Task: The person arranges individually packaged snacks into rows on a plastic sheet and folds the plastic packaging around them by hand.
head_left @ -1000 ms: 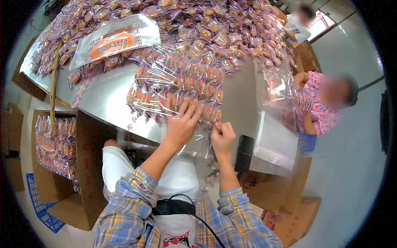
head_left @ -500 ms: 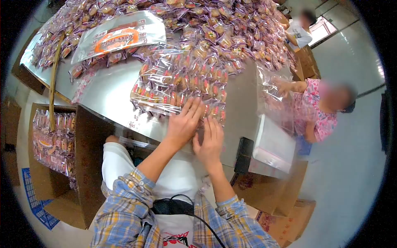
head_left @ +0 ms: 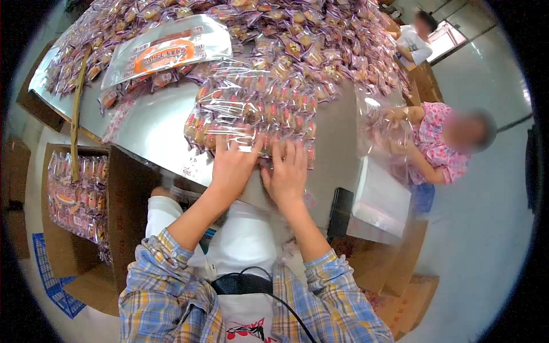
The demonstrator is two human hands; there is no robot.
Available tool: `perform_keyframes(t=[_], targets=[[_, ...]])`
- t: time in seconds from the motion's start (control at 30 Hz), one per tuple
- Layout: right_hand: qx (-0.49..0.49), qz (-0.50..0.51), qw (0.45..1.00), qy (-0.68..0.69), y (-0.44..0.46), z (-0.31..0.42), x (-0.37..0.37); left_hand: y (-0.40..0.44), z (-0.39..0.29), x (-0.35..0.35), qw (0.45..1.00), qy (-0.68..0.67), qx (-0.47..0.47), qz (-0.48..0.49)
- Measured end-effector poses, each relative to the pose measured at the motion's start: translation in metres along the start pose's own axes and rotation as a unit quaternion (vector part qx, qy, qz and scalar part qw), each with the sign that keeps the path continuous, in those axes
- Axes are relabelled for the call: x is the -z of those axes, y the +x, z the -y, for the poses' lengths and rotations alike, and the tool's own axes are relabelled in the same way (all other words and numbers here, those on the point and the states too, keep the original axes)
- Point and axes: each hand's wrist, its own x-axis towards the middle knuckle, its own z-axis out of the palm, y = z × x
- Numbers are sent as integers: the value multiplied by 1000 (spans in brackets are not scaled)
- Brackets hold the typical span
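A clear bag filled with rows of small wrapped cakes (head_left: 251,108) lies flat on the metal table (head_left: 337,126). At its near edge, my left hand (head_left: 233,168) rests with fingers spread on the plastic. Beside it my right hand (head_left: 286,174) touches the bag's near right part, fingers extended and apart. Neither hand is closed round anything. Beyond the filled bag lies a printed clear bag (head_left: 168,51), flat over part of a large heap of wrapped cakes (head_left: 309,40).
A stack of clear bags (head_left: 380,197) and a black object (head_left: 340,211) lie at the right edge. An open carton (head_left: 128,217) at the left has a packed bag (head_left: 80,194) inside. A co-worker (head_left: 440,137) handles clear plastic at right; another person (head_left: 414,43) is farther back.
My left hand has moved left along the bag's near edge. My right hand has left its pinch near the bag's corner and now lies opened on the bag. The loose plastic at the near edge no longer hangs out.
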Motion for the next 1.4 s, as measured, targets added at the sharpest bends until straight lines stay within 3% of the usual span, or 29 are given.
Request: perform_keyframes(t=[0.13, 0.27, 0.4, 0.43, 0.53, 0.63, 0.83, 1.17, 1.4], targets=[[-8, -12, 1000, -13, 3, 4, -3, -6, 14, -5, 999, -15, -46, -22], [-35, 32, 999, -6, 17, 11, 9, -6, 36, 12, 992, -60, -107, 23], [-40, 35, 999, -9, 19, 18, 5, -7, 46, 15, 991, -84, -73, 70], [-34, 31, 999, -23, 18, 15, 0, -13, 46, 13, 998, -35, -59, 11], [-25, 25, 998, -43, 17, 15, -7, -16, 54, 22, 998, 16, -51, 15], [-58, 83, 995, -23, 23, 24, 1, -14, 65, 27, 995, -78, -54, 28], [-79, 92, 993, -17, 33, 43, 8, -9, 84, 22, 981, -188, -37, 18], [-58, -18, 998, -29, 25, 31, -24, -7, 68, 23, 996, -39, -37, -66], [-40, 46, 998, -30, 31, 35, -8, 1, 67, 7, 997, -71, -14, -10]])
